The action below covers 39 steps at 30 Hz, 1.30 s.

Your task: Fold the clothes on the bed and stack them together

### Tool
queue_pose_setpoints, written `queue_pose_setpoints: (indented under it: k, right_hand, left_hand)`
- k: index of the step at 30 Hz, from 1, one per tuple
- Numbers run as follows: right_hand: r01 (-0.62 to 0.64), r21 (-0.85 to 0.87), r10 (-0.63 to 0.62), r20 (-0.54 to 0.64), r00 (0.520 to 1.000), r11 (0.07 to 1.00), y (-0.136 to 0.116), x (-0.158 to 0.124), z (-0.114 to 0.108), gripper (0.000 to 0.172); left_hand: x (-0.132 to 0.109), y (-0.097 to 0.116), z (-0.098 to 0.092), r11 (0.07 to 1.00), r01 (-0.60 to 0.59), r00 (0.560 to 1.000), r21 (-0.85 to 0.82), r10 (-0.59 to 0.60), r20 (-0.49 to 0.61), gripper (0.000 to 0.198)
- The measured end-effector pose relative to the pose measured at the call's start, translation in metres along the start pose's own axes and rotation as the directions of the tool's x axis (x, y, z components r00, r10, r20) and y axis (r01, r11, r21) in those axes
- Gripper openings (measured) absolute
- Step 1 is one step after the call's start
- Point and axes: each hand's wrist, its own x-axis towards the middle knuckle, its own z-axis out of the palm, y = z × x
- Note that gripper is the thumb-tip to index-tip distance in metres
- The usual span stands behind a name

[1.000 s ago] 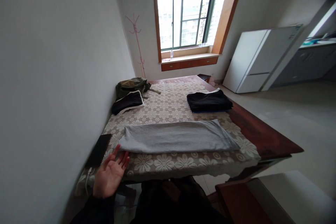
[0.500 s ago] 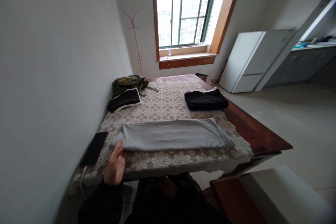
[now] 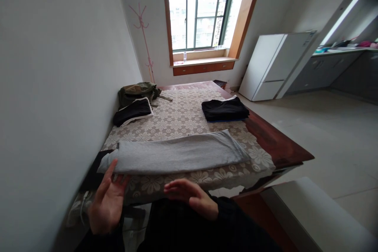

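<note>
A long, folded grey garment [image 3: 177,153] lies across the near part of the table, its left end overlapping a dark flat device [image 3: 93,173]. My left hand [image 3: 108,202] is at that left end, palm turned up and fingers spread, with a fingertip over the cloth's near edge. Whether it presses on the cloth I cannot tell. Nothing shows in its grasp. In front of the table's near edge, my right hand [image 3: 191,197] hovers with fingers stretched out, apart from the garment and holding nothing.
A floral lace tablecloth [image 3: 180,114] covers much of the wooden table [image 3: 280,145]. Folded black clothes [image 3: 225,109] lie at the right, another black folded piece [image 3: 134,112] at the left by a green backpack [image 3: 137,92]. A wall [image 3: 59,86] borders the left; a white-topped bench [image 3: 319,208] stands lower right.
My right hand has risen from my lap towards the table edge. The grey garment has shifted left, now overlapping the device. My left hand has moved left and opened wider; the view has shifted slightly.
</note>
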Motion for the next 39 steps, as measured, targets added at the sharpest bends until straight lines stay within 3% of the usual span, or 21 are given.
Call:
queue_pose_setpoints:
  k: [2,5,7,9,11,16,23,29,34,39]
  right_hand:
    - [0.109,0.133,-0.097,-0.097,0.991,0.985,-0.011,0.019,0.001,0.061]
    - [0.202,0.243,-0.129,-0.284,0.950,0.949,-0.011,0.055,-0.002,0.059]
    - [0.271,0.280,-0.116,-0.468,0.876,0.921,-0.007,0.081,-0.007,0.054]
    - [0.312,0.330,-0.035,-0.636,0.771,0.891,0.000,0.101,-0.015,0.046]
    - [0.321,0.390,0.055,-0.704,0.708,0.863,0.006,0.111,-0.024,0.040]
    - [0.335,0.404,0.031,-0.675,0.737,0.851,0.019,0.110,-0.040,0.036]
    - [0.330,0.337,-0.018,-0.675,0.737,0.882,0.022,0.109,-0.037,0.040]
    - [0.350,0.307,-0.079,-0.643,0.762,0.885,0.015,0.100,-0.027,0.038]
    - [0.283,0.297,-0.025,-0.648,0.761,0.912,0.012,0.089,-0.026,0.039]
    - [0.321,0.089,-0.206,-0.602,0.772,0.943,0.007,0.085,-0.012,0.042]
  left_hand:
    - [-0.002,0.013,0.000,0.998,0.052,0.999,-0.031,-0.052,-0.004,0.070]
    - [-0.005,0.028,-0.001,0.997,0.070,0.994,-0.039,-0.073,-0.077,0.062]
    - [-0.006,0.032,-0.003,0.997,0.058,0.987,-0.053,-0.066,-0.145,0.054]
    - [-0.005,0.032,-0.007,0.997,0.034,0.975,-0.072,-0.049,-0.219,0.049]
    - [-0.004,0.029,-0.012,0.996,0.032,0.961,-0.085,-0.054,-0.272,0.047]
    - [0.001,0.017,-0.026,0.988,0.113,0.947,-0.109,-0.140,-0.290,0.034]
    - [0.017,0.004,-0.040,0.975,0.223,0.939,-0.021,-0.220,-0.263,0.024]
    - [0.026,0.029,-0.025,0.996,0.086,0.977,0.028,-0.079,-0.199,0.029]
    - [0.038,0.050,-0.021,0.996,-0.015,0.977,0.087,0.033,-0.211,0.029]
    - [0.044,0.045,-0.003,0.969,-0.099,0.974,0.225,0.141,-0.179,0.023]
